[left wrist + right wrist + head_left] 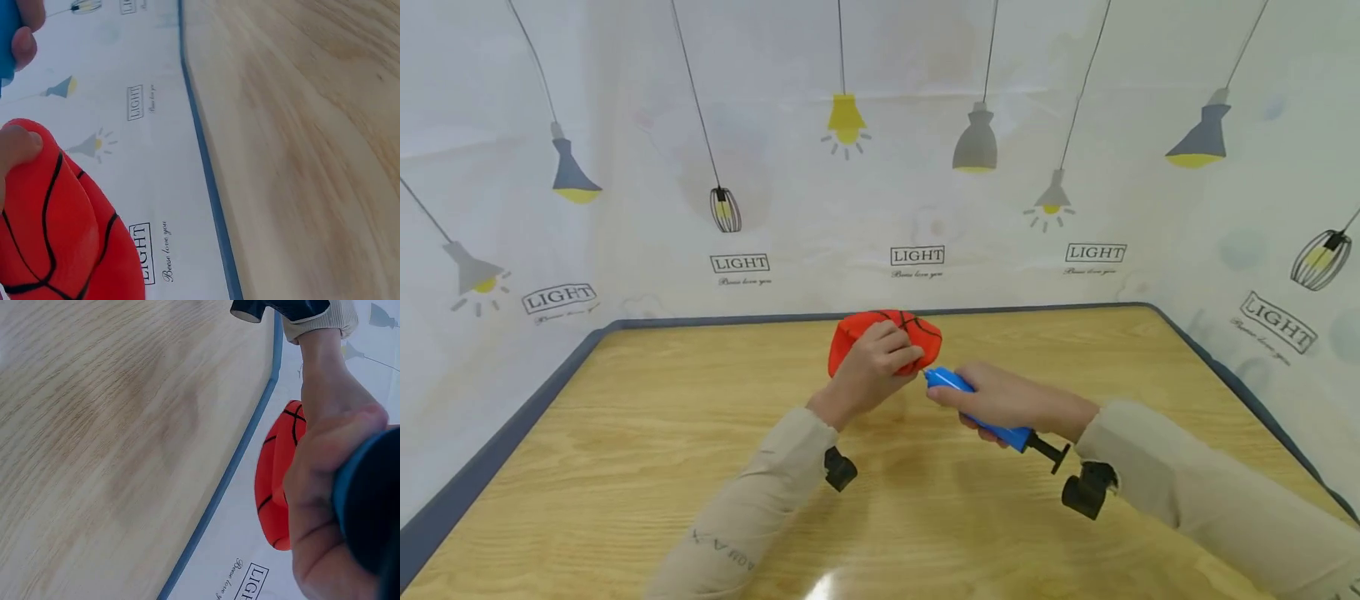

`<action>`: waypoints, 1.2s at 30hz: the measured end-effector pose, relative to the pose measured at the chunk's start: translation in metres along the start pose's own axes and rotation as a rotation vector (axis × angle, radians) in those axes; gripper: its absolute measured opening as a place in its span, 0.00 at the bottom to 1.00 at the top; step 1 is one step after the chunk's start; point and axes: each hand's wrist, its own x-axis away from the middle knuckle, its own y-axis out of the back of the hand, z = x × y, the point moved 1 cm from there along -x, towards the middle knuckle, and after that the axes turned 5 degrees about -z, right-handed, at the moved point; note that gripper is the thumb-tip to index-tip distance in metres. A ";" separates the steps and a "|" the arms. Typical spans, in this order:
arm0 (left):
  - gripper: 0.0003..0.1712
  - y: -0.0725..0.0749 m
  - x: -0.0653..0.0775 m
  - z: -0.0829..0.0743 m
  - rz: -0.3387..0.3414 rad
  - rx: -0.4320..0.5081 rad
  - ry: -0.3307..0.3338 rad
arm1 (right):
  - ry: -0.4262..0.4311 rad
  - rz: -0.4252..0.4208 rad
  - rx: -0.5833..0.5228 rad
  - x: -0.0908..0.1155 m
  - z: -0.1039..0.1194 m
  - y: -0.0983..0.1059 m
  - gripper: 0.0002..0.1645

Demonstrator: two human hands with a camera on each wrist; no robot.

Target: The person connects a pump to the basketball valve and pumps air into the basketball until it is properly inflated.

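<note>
A crumpled, underinflated red ball (850,333) with black basketball lines is held up by my left hand (876,367), its fingers curled over the side. In the left wrist view the thumb presses into the folded ball (69,212). My right hand (1000,396) grips a blue hand pump (951,381) by its barrel, its nozzle end pointing at the ball beside the left fingertips. The pump's black T-shaped handle (1048,448) sticks out toward me, partly extended. In the right wrist view the right hand (325,531) wraps the pump, with the ball (275,481) beyond.
A wooden table (700,433) with a dark blue edge (730,319) lies below the hands. Behind and at both sides hangs a white backdrop (820,208) printed with lamps. Black camera mounts (1086,490) are strapped at both wrists.
</note>
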 end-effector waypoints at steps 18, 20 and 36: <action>0.16 -0.007 0.002 -0.001 0.049 -0.098 0.281 | 0.087 -0.063 0.013 0.006 -0.012 0.002 0.22; 0.16 -0.008 0.002 -0.001 0.082 -0.055 0.287 | 0.088 -0.072 0.010 0.006 -0.014 0.001 0.22; 0.14 0.001 0.000 0.003 0.172 0.054 0.200 | 0.122 -0.100 0.046 0.005 -0.021 -0.002 0.22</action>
